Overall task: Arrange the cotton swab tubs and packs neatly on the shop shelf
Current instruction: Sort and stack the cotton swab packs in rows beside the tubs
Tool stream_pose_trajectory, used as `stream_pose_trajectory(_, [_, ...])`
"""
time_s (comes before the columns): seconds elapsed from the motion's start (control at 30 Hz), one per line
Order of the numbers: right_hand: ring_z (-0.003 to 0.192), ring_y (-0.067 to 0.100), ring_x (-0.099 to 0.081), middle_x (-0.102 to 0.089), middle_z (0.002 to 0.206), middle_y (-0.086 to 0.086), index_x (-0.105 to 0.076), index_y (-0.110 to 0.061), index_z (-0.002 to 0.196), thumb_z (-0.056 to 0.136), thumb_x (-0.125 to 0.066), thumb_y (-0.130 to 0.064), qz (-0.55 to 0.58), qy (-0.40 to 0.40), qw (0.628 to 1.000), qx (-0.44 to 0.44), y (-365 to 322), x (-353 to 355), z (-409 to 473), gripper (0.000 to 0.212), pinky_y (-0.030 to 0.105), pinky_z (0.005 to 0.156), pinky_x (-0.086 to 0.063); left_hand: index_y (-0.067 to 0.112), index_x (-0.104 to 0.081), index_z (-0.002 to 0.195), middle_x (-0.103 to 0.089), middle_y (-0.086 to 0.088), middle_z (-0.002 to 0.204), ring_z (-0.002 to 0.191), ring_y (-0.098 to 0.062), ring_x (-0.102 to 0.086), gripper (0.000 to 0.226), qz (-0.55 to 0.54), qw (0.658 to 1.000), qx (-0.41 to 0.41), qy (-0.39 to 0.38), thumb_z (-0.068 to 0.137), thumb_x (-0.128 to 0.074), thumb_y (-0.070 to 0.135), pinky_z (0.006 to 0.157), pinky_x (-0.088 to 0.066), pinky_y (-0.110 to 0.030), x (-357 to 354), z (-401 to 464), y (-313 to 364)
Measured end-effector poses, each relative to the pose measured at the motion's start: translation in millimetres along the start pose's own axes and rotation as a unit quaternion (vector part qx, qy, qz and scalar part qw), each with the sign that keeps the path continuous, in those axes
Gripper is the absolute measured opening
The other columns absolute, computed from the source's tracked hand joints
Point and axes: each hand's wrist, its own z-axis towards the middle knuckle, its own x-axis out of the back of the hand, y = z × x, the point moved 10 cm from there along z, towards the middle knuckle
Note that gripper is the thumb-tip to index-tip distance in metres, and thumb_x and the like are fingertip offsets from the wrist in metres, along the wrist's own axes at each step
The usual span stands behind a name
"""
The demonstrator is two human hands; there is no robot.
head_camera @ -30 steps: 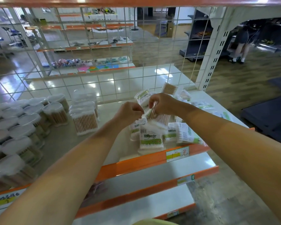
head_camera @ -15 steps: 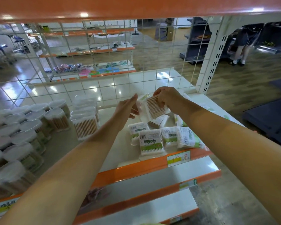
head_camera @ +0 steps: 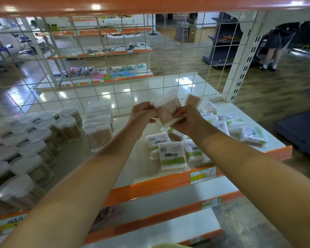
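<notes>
A clear pack of wooden-stick cotton swabs [head_camera: 168, 110] is held up above the shelf [head_camera: 168, 187] between both hands. My left hand [head_camera: 141, 113] pinches its upper left corner; my right hand [head_camera: 188, 120] grips its lower right edge. Below them lie green-labelled swab packs [head_camera: 172, 154], some flat and some overlapping, with more scattered to the right [head_camera: 252, 135]. Round swab tubs [head_camera: 34, 140] stand in rows at the left. A stack of square swab tubs [head_camera: 98, 129] stands beside them.
A white wire grid [head_camera: 115, 83] backs the shelf, and an orange shelf edge [head_camera: 150, 4] runs overhead. More swab packs [head_camera: 193, 100] lean near the grid at the right. Lower shelves [head_camera: 150, 222] jut out below. A person's legs [head_camera: 272, 56] show in the far aisle.
Both hands have lifted a swab pack off the pile and raised it. My left hand, open half a second ago, now pinches the pack's corner.
</notes>
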Motion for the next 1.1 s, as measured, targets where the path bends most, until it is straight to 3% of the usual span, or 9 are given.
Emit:
stream_pose_trajectory(0.1, [0.093, 0.028, -0.053, -0.048, 0.097, 0.013, -0.040, -0.006, 0.089, 0.050, -0.032, 0.008, -0.018, 0.020, 1.000, -0.005, 6.7, 4.1, 4.5, 0.042, 0.034, 0.065, -0.055, 0.010, -0.063, 0.082, -0.066, -0.002, 0.080, 0.075, -0.016, -0.064, 0.010, -0.002, 1.000, 0.003, 0.003, 0.079, -0.067, 0.001, 0.073, -0.052, -0.030, 6.3, 0.4, -1.0])
stream_pose_trajectory(0.23, [0.093, 0.026, -0.056, -0.054, 0.092, 0.010, -0.046, -0.004, 0.087, 0.063, -0.036, 0.010, -0.124, 0.030, 0.992, 0.010, 7.9, 4.1, 5.2, 0.030, 0.035, 0.086, -0.049, 0.010, -0.062, 0.082, -0.067, -0.003, 0.079, 0.072, -0.016, -0.064, 0.011, -0.019, 1.000, 0.011, 0.018, 0.080, -0.065, 0.000, 0.073, -0.053, -0.030, 19.1, 1.4, -3.6])
stream_pose_trajectory(0.37, [0.096, 0.026, -0.057, -0.057, 0.097, 0.011, -0.048, -0.006, 0.086, 0.072, -0.036, 0.010, -0.152, 0.048, 0.986, 0.048, 9.3, 5.0, 8.4, 0.024, 0.034, 0.079, -0.051, 0.010, -0.062, 0.082, -0.067, -0.003, 0.080, 0.071, -0.015, -0.065, 0.009, -0.022, 0.999, 0.016, 0.021, 0.080, -0.065, 0.002, 0.070, -0.053, -0.027, 26.8, 0.0, -8.5])
stream_pose_trajectory(0.53, [0.106, 0.030, -0.057, -0.060, 0.107, 0.015, -0.059, -0.009, 0.090, 0.074, -0.045, 0.010, -0.267, 0.066, 0.956, 0.100, 0.1, -7.6, 6.6, 0.028, 0.040, 0.093, -0.049, 0.007, -0.062, 0.086, -0.067, -0.006, 0.085, 0.078, -0.021, -0.065, 0.005, -0.032, 0.999, 0.016, 0.041, 0.082, -0.064, 0.004, 0.077, -0.053, -0.034, 43.1, 1.1, -11.7])
stream_pose_trajectory(0.73, [0.104, 0.030, -0.060, -0.064, 0.107, 0.013, -0.061, -0.013, 0.095, 0.084, -0.059, -0.010, -0.319, 0.041, 0.939, 0.121, 5.8, -27.5, 6.6, 0.012, 0.047, 0.091, -0.051, 0.006, -0.063, 0.081, -0.067, -0.006, 0.079, 0.072, -0.019, -0.065, 0.004, 0.008, 0.999, 0.014, 0.037, 0.082, -0.064, 0.003, 0.075, -0.053, -0.033, 62.3, -5.2, -17.3])
stream_pose_trajectory(0.8, [0.104, 0.031, -0.061, -0.064, 0.106, 0.014, -0.059, -0.008, 0.100, 0.084, -0.064, -0.018, -0.346, 0.049, 0.929, 0.122, 7.5, -33.7, 8.3, 0.020, 0.047, 0.092, -0.050, 0.007, -0.064, 0.080, -0.067, -0.005, 0.076, 0.069, -0.016, -0.064, 0.006, 0.020, 0.999, 0.020, 0.043, 0.081, -0.064, 0.001, 0.072, -0.052, -0.032, 70.4, -8.7, -18.8])
stream_pose_trajectory(0.87, [0.100, 0.029, -0.062, -0.065, 0.101, 0.013, -0.060, -0.004, 0.101, 0.085, -0.065, -0.020, -0.376, 0.033, 0.917, 0.125, 9.6, -46.2, 8.4, 0.023, 0.042, 0.089, -0.052, 0.009, -0.064, 0.080, -0.067, -0.005, 0.076, 0.070, -0.017, -0.064, 0.010, 0.022, 0.998, 0.021, 0.052, 0.080, -0.063, -0.001, 0.073, -0.052, -0.033, 81.0, -11.5, -18.6])
stream_pose_trajectory(0.97, [0.084, 0.016, -0.062, -0.066, 0.091, 0.005, -0.063, -0.008, 0.095, 0.084, -0.065, -0.020, -0.411, 0.018, 0.902, 0.133, 10.8, -65.6, 8.1, 0.017, 0.026, 0.073, -0.047, 0.010, -0.064, 0.084, -0.066, -0.006, 0.081, 0.075, -0.019, -0.063, 0.014, 0.016, 0.998, 0.007, 0.064, 0.080, -0.061, -0.003, 0.074, -0.051, -0.033, 99.7, -17.3, -10.8])
stream_pose_trajectory(1.1, [0.078, 0.013, -0.061, -0.066, 0.084, 0.000, -0.061, -0.019, 0.081, 0.083, -0.067, -0.018, -0.381, -0.004, 0.914, 0.138, 20.4, -91.4, 13.3, 0.006, 0.025, 0.068, -0.044, 0.013, -0.064, 0.091, -0.066, -0.005, 0.086, 0.080, -0.020, -0.064, 0.020, 0.002, 0.991, -0.022, 0.132, 0.080, -0.060, -0.004, 0.075, -0.052, -0.032, 140.8, -22.9, 5.5])
